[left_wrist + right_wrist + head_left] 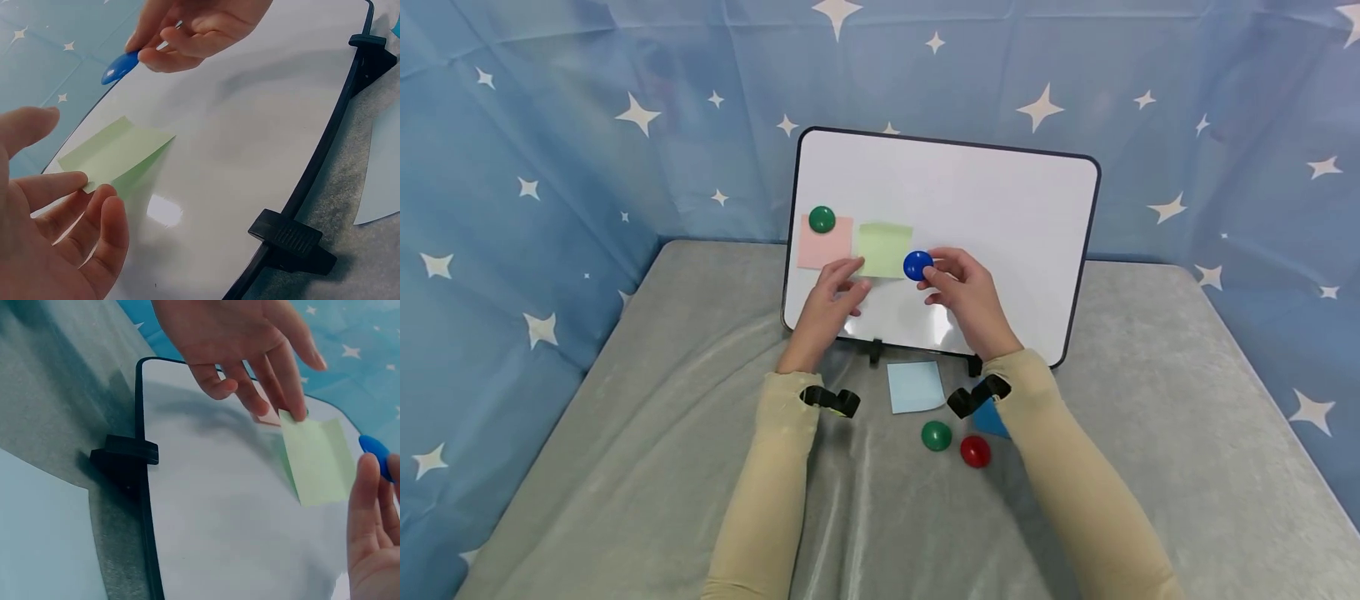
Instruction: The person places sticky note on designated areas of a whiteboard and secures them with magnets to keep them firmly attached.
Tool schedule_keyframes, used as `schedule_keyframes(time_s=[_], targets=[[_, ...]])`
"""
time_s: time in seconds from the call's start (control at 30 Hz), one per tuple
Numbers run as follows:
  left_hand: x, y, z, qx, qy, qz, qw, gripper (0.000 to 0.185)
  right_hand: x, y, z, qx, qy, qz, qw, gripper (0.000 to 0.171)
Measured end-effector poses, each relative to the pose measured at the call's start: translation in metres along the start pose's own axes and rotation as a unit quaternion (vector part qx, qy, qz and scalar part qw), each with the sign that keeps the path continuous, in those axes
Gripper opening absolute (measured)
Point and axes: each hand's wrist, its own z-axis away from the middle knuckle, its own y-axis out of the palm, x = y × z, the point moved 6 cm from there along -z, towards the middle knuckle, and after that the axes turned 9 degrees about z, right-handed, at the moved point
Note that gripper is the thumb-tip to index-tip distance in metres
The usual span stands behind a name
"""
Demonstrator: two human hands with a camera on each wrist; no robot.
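Note:
A white magnetic board (1000,225) stands upright on the grey table. A green sticky note (885,249) lies against it, its lower part lifting off the surface. My left hand (847,279) has its fingers stretched out, and one fingertip (294,412) presses the note's (319,456) lower left corner to the board. My right hand (928,271) pinches a blue round magnet (917,265) just right of the note (115,153). In the left wrist view the blue magnet (120,67) hovers close to the board (250,125); whether it touches is unclear. A pink note (824,244) sits further left under a green magnet (822,219).
In front of the board lie a light blue note (915,386), a green magnet (936,436), a red magnet (975,452) and a darker blue note (992,421) partly under my right sleeve. Black stand clips (290,240) grip the board's lower edge. Starred blue cloth hangs behind.

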Motion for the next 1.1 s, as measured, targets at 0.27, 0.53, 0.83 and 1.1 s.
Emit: schedule_keyframes(time_s=[0.27,0.53,0.83,1.1], targets=[[0.011,-0.002,-0.006,-0.015,0.000,-0.016,0.9998,0.060,0.001,0.002,-0.022,-0.001,-0.016,0.005,1.000,0.039],[0.010,0.000,-0.006,-0.012,0.005,-0.018,0.9998,0.058,0.000,0.007,-0.048,-0.022,-0.022,0.034,0.999,0.036],[0.010,-0.003,-0.007,-0.014,0.011,-0.023,0.9996,0.057,0.006,0.014,-0.063,-0.029,-0.021,0.076,0.997,0.034],[0.013,-0.003,-0.011,-0.018,0.001,-0.028,0.9994,0.059,0.009,0.019,-0.073,-0.029,-0.025,0.092,0.995,0.033]])
